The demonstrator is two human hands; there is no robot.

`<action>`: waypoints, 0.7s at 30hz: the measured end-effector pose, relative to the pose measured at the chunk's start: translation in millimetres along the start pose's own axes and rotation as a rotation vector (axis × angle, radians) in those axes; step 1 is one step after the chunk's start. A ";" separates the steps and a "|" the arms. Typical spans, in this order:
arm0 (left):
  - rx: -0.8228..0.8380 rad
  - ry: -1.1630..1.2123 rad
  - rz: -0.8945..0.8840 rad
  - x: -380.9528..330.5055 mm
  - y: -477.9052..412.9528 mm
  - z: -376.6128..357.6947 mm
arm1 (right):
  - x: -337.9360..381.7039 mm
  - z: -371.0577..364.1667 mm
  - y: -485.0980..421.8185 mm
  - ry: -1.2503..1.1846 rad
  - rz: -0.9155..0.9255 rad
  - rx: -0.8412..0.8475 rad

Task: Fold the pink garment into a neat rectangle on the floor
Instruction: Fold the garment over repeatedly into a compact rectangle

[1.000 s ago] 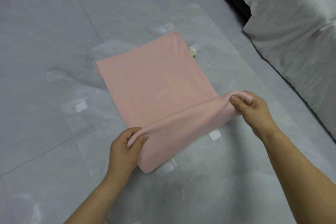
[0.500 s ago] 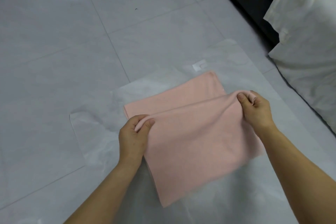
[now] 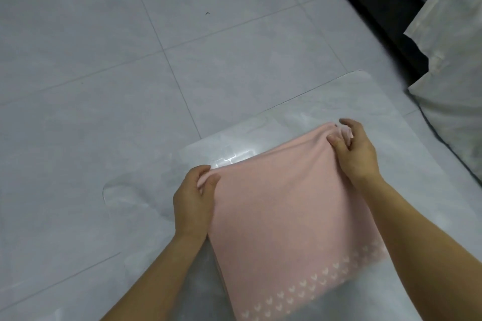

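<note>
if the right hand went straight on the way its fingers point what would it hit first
Probably the clear plastic sheet just beyond the pink garment's far corner, since the right hand points away and left, low down. Past it, only grey floor tile shows.

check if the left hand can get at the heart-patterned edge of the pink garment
Probably yes: the left hand pinches a far corner of the pink garment, and the heart-patterned edge lies bare nearer the person, nothing on it.

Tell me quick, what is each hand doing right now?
Left hand: closed, pinching the far left corner of the pink garment.
Right hand: closed, pinching its far right corner.
</note>
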State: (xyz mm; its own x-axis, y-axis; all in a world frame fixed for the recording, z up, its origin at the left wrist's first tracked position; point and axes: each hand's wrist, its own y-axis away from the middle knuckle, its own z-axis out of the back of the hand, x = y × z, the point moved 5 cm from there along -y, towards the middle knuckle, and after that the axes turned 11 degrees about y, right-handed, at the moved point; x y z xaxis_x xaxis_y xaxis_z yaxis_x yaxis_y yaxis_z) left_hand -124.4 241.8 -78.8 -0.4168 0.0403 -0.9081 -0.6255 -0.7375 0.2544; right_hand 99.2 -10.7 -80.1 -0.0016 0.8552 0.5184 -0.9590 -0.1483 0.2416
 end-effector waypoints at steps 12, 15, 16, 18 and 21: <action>0.065 -0.136 -0.236 4.4 10.4 2.0 | 6.7 -0.1 -8.5 0.027 0.209 -0.073; 0.063 -0.098 -0.153 3.2 5.8 1.9 | 15.9 -5.5 -14.4 0.050 0.201 -0.049; 0.082 -0.114 -0.137 4.4 5.6 -0.1 | 16.1 -10.3 -14.8 0.131 0.214 -0.044; 0.092 -0.241 -0.135 7.7 6.5 -3.5 | 17.1 -16.8 -10.8 0.349 0.244 -0.066; 0.041 -0.556 -0.187 4.1 16.5 -11.5 | 24.5 -16.7 8.7 0.509 0.236 -0.092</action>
State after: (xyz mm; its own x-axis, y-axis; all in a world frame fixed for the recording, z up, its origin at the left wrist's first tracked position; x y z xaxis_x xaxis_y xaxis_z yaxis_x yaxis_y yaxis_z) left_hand -128.8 222.1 -82.2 -0.5736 0.5228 -0.6306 -0.7422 -0.6575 0.1300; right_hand 86.1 17.3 -78.9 -0.3338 0.9389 0.0836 -0.9366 -0.3403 0.0830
